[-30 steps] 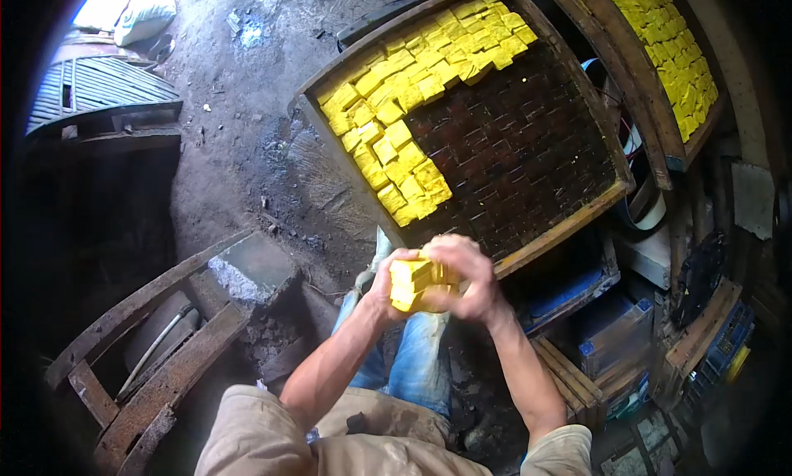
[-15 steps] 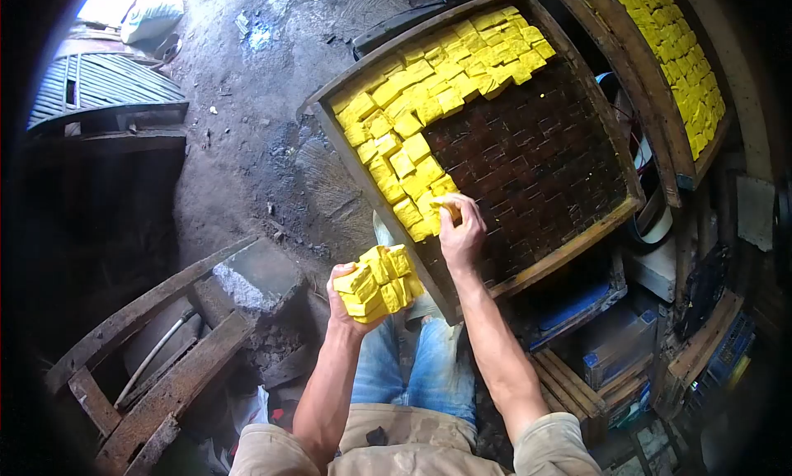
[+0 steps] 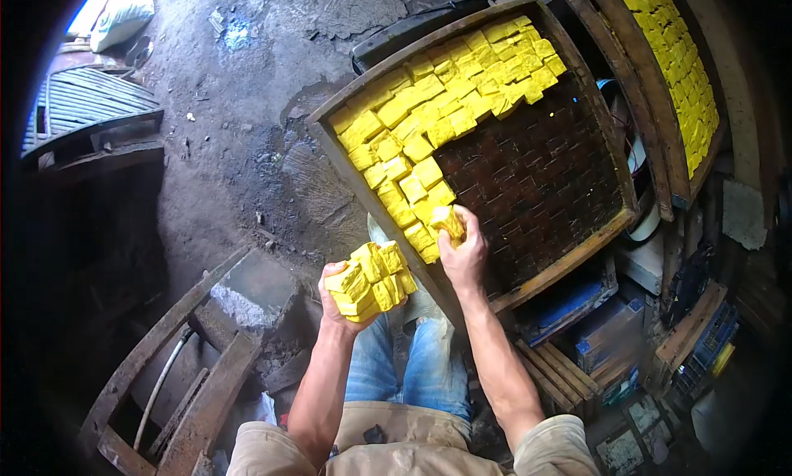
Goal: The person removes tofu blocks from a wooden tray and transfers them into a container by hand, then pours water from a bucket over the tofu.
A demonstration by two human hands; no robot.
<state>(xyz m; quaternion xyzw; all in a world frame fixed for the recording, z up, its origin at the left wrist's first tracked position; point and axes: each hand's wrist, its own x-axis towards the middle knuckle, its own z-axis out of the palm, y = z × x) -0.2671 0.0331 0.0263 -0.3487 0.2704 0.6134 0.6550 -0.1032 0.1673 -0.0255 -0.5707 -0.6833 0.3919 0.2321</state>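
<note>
My left hand is wrapped round a stacked bunch of yellow tofu blocks, held over my legs just left of the tray's near corner. Between the thumb and fingers of my right hand is a single tofu block, at the near end of the laid blocks. Whether this block rests on the tray I cannot tell. The wooden-framed tray has a dark woven base. Rows of yellow tofu blocks cover its far side and left side, close together and partly overlapping.
A second tray of yellow blocks stands at the right behind thick wooden beams. Wooden frames and a stone block are at lower left. Crates are stacked below the tray's right side. Slatted panel at upper left.
My right hand has shifted slightly toward me, and the block in its fingers now shows more clearly. The left hand still holds its bunch. The whole view has turned a little.
</note>
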